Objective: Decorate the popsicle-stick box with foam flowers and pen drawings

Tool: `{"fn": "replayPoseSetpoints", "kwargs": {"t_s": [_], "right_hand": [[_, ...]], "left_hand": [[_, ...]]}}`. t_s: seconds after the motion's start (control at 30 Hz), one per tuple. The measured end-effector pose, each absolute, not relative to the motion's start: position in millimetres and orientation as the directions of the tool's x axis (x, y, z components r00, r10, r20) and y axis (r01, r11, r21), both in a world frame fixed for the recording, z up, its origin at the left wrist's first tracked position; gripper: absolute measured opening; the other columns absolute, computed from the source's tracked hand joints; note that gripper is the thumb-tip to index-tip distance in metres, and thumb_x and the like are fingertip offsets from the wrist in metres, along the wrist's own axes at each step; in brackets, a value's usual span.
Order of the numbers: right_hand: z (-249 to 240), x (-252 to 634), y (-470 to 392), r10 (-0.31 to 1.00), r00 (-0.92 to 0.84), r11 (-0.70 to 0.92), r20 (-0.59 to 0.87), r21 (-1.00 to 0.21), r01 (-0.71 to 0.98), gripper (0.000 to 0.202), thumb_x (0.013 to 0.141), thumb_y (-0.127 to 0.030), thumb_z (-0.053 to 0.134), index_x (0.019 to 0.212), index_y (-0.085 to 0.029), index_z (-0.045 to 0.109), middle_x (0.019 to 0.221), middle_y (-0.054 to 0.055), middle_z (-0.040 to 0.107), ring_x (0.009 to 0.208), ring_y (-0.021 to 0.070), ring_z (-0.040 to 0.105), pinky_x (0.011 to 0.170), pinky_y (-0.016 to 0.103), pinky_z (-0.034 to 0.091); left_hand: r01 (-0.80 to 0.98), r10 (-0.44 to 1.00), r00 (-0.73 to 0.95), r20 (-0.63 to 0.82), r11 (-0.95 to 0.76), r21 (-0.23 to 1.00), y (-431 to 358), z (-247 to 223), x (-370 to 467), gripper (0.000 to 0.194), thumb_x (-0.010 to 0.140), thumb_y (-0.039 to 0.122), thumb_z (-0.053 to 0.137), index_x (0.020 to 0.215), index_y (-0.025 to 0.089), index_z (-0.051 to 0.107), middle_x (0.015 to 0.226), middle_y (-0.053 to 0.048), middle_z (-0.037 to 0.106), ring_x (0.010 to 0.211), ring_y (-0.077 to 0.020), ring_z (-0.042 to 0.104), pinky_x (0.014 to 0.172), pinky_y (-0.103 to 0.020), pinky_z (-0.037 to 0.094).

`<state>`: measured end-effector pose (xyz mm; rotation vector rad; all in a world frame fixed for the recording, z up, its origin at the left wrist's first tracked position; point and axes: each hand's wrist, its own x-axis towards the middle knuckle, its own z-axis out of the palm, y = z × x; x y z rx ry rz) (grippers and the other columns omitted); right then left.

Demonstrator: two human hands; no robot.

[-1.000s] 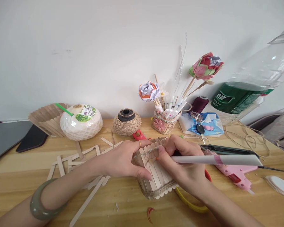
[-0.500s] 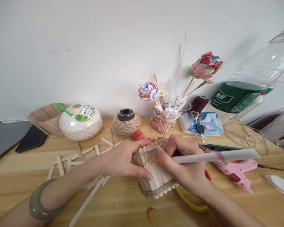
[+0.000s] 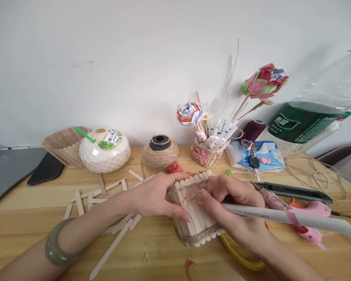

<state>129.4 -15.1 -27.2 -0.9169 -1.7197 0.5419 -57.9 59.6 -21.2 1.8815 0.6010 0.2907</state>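
My left hand (image 3: 160,199) grips the left side of a craft-stick basket (image 3: 197,220), thumb on its front and fingers behind. Jute twine runs round the basket's lower end, and a silvery cord crosses near its upper end. A flower outline (image 3: 190,193) shows on the stick face. In my right hand (image 3: 236,207) is a white marker pen (image 3: 260,212) with an orange tip, pinched between thumb and fingers. That tip is close to the flower's lower right; whether it touches the sticks I cannot tell. The right fingers hide the basket's right side.
Loose craft sticks (image 3: 112,248) lie at left. Behind stand a wrapped coconut (image 3: 105,152), a twine spool (image 3: 160,154), a pen-filled basket (image 3: 206,156) and a large bottle (image 3: 304,123). At right are a pink glue gun (image 3: 311,234), a cutter knife (image 3: 294,191) and yellow-handled scissors (image 3: 242,261).
The marker's tip has moved slightly away from the flower's middle, and its back end has swung lower. The view has turned a little left. Both hands keep their hold.
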Motion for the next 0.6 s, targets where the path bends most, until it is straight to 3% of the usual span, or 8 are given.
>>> {"fn": "replayPoseSetpoints", "kwargs": {"t_s": [0.17,0.6], "right_hand": [[-25.4,130.2,-14.3,0.787,-0.205,0.614,0.583,-0.702,0.362,0.035,0.086,-0.013,0.058,0.063,-0.021,0.033,0.053,-0.009,0.039,0.046,0.005,0.035,0.044,0.018,0.028],[-17.9,122.9,-11.8,0.759,-0.204,0.635,0.618,-0.634,0.441,0.036,0.085,-0.014,0.058,0.057,-0.021,0.035,0.048,-0.008,0.039,0.042,0.0063,0.033,0.04,0.019,0.027]], "left_hand": [[0.235,0.54,0.841,-0.033,-0.309,0.922,61.1,-26.4,-59.3,0.066,0.069,0.049,0.079,0.124,0.021,0.057,0.114,-0.005,0.069,0.103,-0.0263,0.064,0.088,-0.035,0.048],[0.203,0.545,0.839,-0.005,-0.303,0.931,60.4,-26.4,-59.5,0.067,0.069,0.034,0.082,0.129,0.024,0.054,0.122,-0.002,0.067,0.112,-0.0245,0.061,0.095,-0.032,0.044]]}}
